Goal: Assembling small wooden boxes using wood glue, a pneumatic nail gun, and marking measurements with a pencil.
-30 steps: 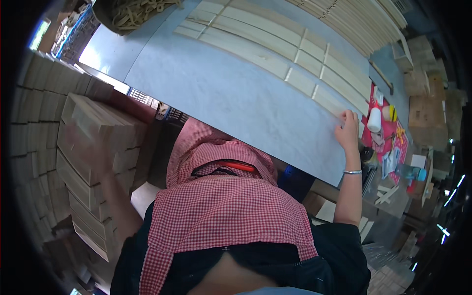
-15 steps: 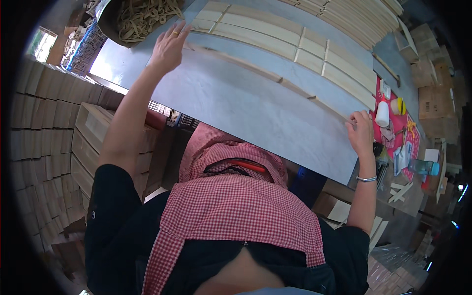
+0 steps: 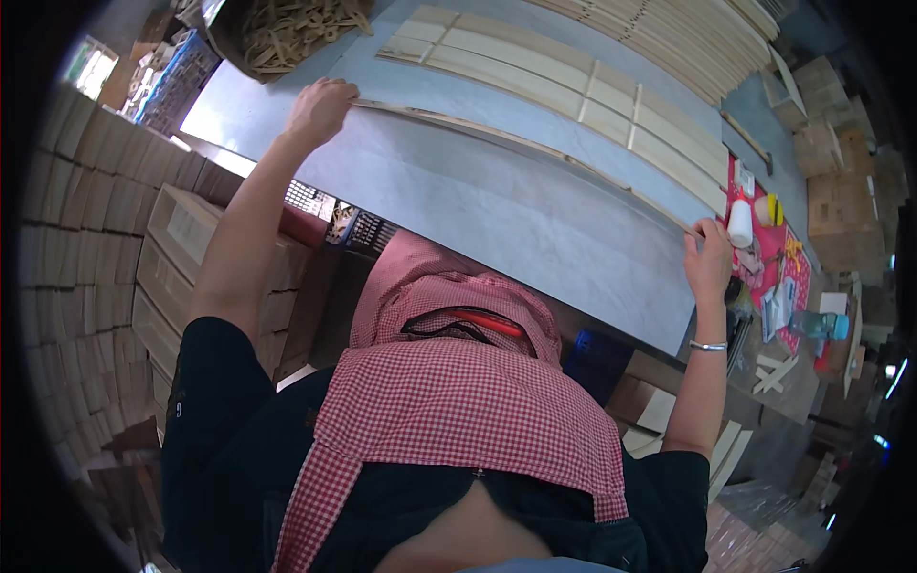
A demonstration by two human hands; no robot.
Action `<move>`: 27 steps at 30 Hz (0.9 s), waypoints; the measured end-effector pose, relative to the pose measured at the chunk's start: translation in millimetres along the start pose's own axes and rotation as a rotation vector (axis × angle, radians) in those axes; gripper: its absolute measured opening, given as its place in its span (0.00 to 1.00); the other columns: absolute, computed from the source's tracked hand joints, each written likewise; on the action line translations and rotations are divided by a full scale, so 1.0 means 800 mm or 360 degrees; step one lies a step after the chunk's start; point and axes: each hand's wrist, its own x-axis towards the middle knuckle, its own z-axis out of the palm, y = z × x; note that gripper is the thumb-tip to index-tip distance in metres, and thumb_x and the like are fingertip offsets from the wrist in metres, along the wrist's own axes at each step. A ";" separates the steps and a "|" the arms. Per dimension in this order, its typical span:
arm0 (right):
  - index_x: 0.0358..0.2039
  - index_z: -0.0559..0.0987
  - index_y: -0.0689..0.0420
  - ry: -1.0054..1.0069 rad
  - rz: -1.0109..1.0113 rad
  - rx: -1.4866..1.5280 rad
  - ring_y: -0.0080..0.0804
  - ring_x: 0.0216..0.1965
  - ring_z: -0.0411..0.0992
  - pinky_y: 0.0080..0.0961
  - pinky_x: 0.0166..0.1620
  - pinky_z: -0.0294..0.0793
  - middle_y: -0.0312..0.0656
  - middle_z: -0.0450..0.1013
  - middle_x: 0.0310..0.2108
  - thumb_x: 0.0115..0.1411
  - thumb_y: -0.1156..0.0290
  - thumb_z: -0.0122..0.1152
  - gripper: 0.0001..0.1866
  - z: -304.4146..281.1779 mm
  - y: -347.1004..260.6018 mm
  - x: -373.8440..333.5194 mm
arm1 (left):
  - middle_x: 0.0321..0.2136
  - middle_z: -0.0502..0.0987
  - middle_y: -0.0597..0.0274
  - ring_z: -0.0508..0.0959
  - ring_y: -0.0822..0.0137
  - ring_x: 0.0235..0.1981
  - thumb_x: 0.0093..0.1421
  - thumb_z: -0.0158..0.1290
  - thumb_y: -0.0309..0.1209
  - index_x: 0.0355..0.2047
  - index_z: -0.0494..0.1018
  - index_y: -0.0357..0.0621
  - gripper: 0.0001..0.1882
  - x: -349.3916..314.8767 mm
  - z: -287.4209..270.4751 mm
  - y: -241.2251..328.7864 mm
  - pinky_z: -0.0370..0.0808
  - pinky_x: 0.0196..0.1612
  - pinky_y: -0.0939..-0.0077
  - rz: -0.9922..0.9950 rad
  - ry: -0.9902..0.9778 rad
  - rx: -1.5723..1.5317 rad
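Observation:
A long thin wooden strip spans between my two hands above the grey tabletop, seen nearly edge-on. My left hand is closed round its far left end. At the strip's right end, the fingers of my right hand pinch it near the table's right side. Just beyond the strip lies a flat pale wooden panel with several narrow crosspieces over it.
Stacked wooden slats lie at the far side. A bin of curled strips stands at the far left. A white bottle and yellow tape sit on red cloth beside my right hand. Stacked wooden pieces rise at left.
My left hand's fingers, stretched out before, have closed round the strip's left end. My right hand has shifted slightly nearer and to the right. The strip now shows more sharply.

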 end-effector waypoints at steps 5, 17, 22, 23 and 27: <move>0.34 0.72 0.56 0.0079 -0.0042 -0.0042 0.43 0.36 0.71 0.37 0.43 0.72 0.38 0.71 0.33 0.54 0.77 0.64 0.10 0.005 0.018 0.006 | 0.41 0.83 0.64 0.78 0.58 0.47 0.63 0.55 0.27 0.42 0.81 0.44 0.08 -0.010 -0.001 0.010 0.74 0.53 0.63 -0.0007 0.0058 -0.0064; 0.36 0.73 0.56 0.0201 0.0142 -0.0057 0.46 0.31 0.74 0.41 0.37 0.73 0.41 0.75 0.29 0.58 0.74 0.62 0.07 0.016 0.014 0.030 | 0.38 0.82 0.65 0.78 0.59 0.43 0.64 0.51 0.31 0.37 0.81 0.47 0.08 -0.004 -0.015 0.057 0.72 0.50 0.61 -0.0065 -0.0007 -0.0153; 0.41 0.72 0.55 0.0019 0.0278 -0.0088 0.48 0.27 0.75 0.43 0.34 0.73 0.43 0.75 0.24 0.59 0.73 0.62 0.11 0.008 -0.047 0.046 | 0.37 0.82 0.62 0.78 0.58 0.42 0.63 0.51 0.34 0.36 0.80 0.44 0.10 -0.002 -0.016 0.081 0.72 0.50 0.60 -0.0018 -0.0026 -0.0173; 0.42 0.71 0.54 -0.0016 0.0268 -0.0046 0.48 0.26 0.75 0.44 0.33 0.73 0.43 0.75 0.23 0.59 0.73 0.61 0.12 0.006 -0.056 0.046 | 0.36 0.81 0.62 0.78 0.57 0.41 0.63 0.51 0.34 0.36 0.80 0.44 0.11 0.001 -0.013 0.083 0.72 0.50 0.60 0.0007 0.0004 -0.0151; 0.52 0.67 0.52 -0.0134 0.0167 0.0219 0.47 0.24 0.75 0.44 0.32 0.73 0.45 0.75 0.21 0.58 0.75 0.59 0.22 0.010 -0.090 0.045 | 0.35 0.82 0.59 0.78 0.55 0.40 0.60 0.50 0.33 0.37 0.80 0.43 0.11 0.008 -0.007 0.095 0.72 0.48 0.60 0.0079 0.0027 -0.0141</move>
